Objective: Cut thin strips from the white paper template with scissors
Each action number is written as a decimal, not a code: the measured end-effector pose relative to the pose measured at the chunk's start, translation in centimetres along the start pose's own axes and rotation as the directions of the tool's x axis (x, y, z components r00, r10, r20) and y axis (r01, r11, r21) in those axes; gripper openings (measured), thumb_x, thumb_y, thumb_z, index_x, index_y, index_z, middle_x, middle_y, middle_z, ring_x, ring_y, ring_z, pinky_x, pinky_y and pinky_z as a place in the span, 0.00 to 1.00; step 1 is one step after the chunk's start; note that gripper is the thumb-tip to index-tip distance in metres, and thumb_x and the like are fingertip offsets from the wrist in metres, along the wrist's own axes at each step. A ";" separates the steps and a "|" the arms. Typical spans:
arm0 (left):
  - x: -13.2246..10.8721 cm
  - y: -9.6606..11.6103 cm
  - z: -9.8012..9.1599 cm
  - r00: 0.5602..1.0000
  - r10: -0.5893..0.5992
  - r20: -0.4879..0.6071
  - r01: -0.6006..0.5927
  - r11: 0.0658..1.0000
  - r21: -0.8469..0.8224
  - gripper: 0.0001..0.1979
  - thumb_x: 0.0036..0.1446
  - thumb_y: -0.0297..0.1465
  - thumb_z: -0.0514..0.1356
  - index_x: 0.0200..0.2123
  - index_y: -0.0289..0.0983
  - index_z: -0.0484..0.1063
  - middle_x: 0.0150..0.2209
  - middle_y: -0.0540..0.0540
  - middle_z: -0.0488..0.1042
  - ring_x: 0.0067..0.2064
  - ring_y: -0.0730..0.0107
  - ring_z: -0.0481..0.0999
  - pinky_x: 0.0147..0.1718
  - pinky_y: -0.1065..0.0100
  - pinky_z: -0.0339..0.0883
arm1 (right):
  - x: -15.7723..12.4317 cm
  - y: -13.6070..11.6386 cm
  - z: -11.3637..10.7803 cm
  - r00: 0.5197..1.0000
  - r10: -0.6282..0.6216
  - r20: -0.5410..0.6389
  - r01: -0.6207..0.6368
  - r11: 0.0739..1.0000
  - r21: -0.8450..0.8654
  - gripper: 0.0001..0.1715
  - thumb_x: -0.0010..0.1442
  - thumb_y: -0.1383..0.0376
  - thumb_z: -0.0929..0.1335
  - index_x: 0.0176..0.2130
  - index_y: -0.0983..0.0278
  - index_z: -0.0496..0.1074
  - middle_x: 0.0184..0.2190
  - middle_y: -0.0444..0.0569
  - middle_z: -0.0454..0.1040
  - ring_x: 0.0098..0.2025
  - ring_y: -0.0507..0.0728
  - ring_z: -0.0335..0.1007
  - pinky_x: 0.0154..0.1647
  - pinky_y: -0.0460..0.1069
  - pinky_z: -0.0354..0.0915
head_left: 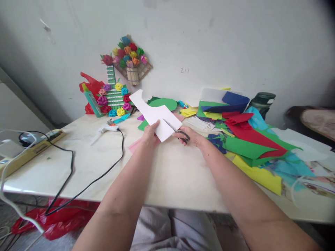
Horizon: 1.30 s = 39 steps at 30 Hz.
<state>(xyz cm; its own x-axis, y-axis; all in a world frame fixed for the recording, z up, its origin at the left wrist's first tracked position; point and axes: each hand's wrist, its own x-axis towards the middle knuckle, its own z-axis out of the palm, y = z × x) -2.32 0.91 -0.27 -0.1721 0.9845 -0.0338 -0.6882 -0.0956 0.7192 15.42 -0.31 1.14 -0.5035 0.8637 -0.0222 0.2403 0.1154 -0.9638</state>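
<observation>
A white paper [159, 113] with a curved, cut outline is held above the table. My left hand [151, 133] is closed on its lower left edge, the thumb on top. My right hand [192, 136] grips black-handled scissors [184, 136] at the paper's lower right. The blades lie at a slit that runs into the sheet from that side. Pink paper [134, 144] lies on the table beneath my left hand.
A white glue gun [106, 129] with a black cord lies left, near a glue bottle [92, 104] and a flower-covered craft [115, 97]. A power strip [34, 151] sits at far left. Coloured paper [258, 139] is piled on the right.
</observation>
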 end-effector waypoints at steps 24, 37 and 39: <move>0.7 1.8 -1.7 0.944 0.269 -0.193 -0.284 0.957 -0.053 0.19 0.52 0.23 0.60 0.48 0.39 0.69 0.44 0.46 0.77 0.51 0.64 0.72 0.46 0.68 0.69 | -0.4 -1.8 -0.6 0.925 0.037 -0.378 -0.361 0.400 -0.843 0.28 0.41 0.47 0.71 0.34 0.65 0.77 0.36 0.58 0.76 0.40 0.64 0.72 0.33 0.50 0.62; -0.1 -0.5 -0.2 0.991 0.048 0.123 -0.044 0.998 -0.034 0.18 0.41 0.22 0.66 0.39 0.33 0.72 0.43 0.38 0.76 0.48 0.49 0.73 0.50 0.51 0.66 | 0.2 -1.5 -1.1 0.940 -0.023 -0.340 0.119 0.957 0.264 0.09 0.52 0.63 0.66 0.33 0.66 0.70 0.27 0.46 0.74 0.28 0.53 0.70 0.26 0.47 0.67; -0.2 -0.7 -0.1 0.987 0.003 0.162 -0.006 1.000 0.019 0.19 0.39 0.23 0.68 0.39 0.32 0.72 0.42 0.37 0.76 0.48 0.47 0.73 0.50 0.49 0.66 | 0.3 -1.5 -0.7 0.932 0.011 -0.363 0.112 0.941 0.318 0.09 0.51 0.61 0.68 0.30 0.66 0.69 0.23 0.45 0.73 0.25 0.52 0.68 0.24 0.46 0.66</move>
<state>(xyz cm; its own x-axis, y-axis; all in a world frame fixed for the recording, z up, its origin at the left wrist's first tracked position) -1.84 0.73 -0.83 -0.0580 0.9950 0.0811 -0.6735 -0.0989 0.7325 15.45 0.10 2.77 -0.1656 0.9841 0.0649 -0.0944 0.0496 -0.9943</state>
